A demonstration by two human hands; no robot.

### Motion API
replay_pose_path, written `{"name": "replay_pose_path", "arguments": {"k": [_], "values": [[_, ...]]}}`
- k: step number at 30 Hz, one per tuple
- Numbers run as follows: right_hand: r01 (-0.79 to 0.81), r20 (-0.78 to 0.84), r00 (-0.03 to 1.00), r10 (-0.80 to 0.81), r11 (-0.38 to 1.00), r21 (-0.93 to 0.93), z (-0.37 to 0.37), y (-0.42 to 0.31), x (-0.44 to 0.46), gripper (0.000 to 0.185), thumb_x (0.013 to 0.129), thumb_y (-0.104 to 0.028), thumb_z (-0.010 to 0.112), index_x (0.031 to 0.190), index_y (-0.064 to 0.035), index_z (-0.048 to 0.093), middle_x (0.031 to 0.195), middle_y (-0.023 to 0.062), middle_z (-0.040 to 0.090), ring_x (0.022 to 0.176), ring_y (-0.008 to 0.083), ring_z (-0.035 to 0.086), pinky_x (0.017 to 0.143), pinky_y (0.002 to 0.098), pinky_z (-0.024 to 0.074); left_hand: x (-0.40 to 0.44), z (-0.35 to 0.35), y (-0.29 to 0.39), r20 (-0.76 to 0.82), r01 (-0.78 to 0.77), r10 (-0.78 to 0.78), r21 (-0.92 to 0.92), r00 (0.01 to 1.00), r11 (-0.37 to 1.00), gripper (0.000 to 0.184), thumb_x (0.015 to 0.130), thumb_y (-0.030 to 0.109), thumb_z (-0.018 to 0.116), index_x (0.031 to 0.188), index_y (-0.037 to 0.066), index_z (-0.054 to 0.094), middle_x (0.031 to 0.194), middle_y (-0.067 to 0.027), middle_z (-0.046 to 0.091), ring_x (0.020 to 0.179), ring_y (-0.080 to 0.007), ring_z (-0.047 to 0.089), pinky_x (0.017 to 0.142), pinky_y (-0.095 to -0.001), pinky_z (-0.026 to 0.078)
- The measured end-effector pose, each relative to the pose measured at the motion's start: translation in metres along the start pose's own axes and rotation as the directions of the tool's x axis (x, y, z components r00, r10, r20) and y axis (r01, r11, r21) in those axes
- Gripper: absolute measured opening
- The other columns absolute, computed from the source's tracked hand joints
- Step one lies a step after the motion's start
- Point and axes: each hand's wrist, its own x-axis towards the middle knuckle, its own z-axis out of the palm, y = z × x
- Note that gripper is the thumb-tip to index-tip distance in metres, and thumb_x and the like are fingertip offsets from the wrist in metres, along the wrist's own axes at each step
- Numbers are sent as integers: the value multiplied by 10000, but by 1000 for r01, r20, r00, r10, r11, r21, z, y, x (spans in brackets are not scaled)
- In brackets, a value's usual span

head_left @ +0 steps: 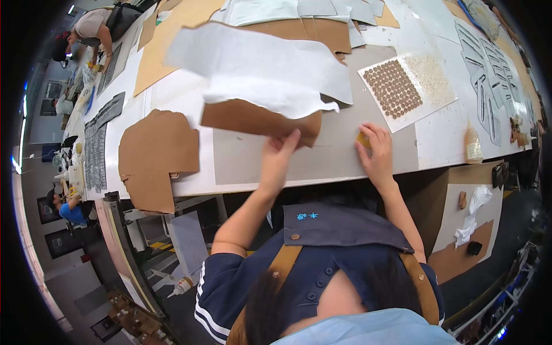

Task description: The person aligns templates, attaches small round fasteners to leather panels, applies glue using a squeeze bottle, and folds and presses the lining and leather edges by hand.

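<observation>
Piece: brown piece (253, 119) up off the grey board (259, 167), white side mostly facing up, near edge curled to brown, far part blurred; in the air, not laid down.
Left hand: left hand (277, 158), thumb and fingers pinched together on the piece's near brown edge, no gap seen.
Right hand: right hand (376, 152), fingers curled round a small yellow block (363, 140), part hidden, just above board; apart from piece.
Done so far: one piece lifted; dot sheet (394, 89) has dots in rows on one part, only specks on the other.
Not handled: flat piece (158, 149), left of left fingers, overhanging table edge; pile (322, 34) of white and brown pieces, beyond the fingers. Total count: cannot tell.
Surface: white table (440, 146), grey board under both hands; dot sheet beyond and right of right fingers; glue bottle (472, 148) farther right; slotted templates (486, 75) past that; grey strips (103, 144) far left of left fingers.
Room: person (95, 29) bent over work, far left beyond left fingers; second person (72, 211) in blue, also far left; cardboard and white wrap (474, 210) below table, right of right fingers.
</observation>
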Motion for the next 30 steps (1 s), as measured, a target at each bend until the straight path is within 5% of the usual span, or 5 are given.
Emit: {"name": "replay_pose_path", "arguments": {"k": [6, 10, 17, 26, 30], "values": [[40, 4, 999, -41, 985, 171, -16, -34, 4, 469, 854, -75, 749, 1303, -30, 621, 1332, 146, 608, 1210, 345, 561, 1040, 446, 434, -42, -2, -43, 235, 419, -394, -67, 889, 906, 476, 1105, 349, 489, 1378, -38, 542, 1285, -185, 654, 1183, -262, 676, 1012, -360, 558], [136, 106, 983, -148, 984, 116, -1, -68, 16, 525, 831, -123, 776, 1317, -33, 596, 1368, 174, 566, 1240, 386, 540, 1068, 467, 414, -50, 6, -39, 331, 438, -412, -6, 849, 899, 513, 1138, 348, 363, 1433, -54, 485, 1308, -217, 649, 1232, -286, 656, 1026, -357, 541], [349, 524, 795, -307, 937, 19, 26, -56, 46, 147, 841, -93, 732, 962, -62, 654, 1027, 81, 641, 1030, 287, 607, 984, 411, 436, -55, -5, -47, 444, 552, -477, -49, 759, 832, 568, 1146, 358, 272, 1460, -84, 442, 1389, -249, 602, 1289, -308, 616, 1089, -376, 499], [368, 636, 692, -341, 925, 95, 22, -47, 56, 63, 862, -96, 687, 913, -63, 673, 907, 97, 659, 968, 301, 624, 902, 413, 465, -52, -5, -42, 449, 616, -508, -130, 735, 777, 725, 1126, 503, 119, 1486, -44, 430, 1427, -248, 571, 1321, -310, 588, 1109, -394, 479], [141, 524, 821, -227, 970, 200, 38, -42, 87, 116, 883, -17, 634, 996, -22, 659, 841, 126, 694, 798, 286, 674, 743, 374, 528, -53, -6, -48, 475, 555, -485, -9, 735, 832, 703, 1130, 490, 129, 1488, -35, 432, 1426, -229, 579, 1308, -299, 598, 1101, -395, 484]]}}
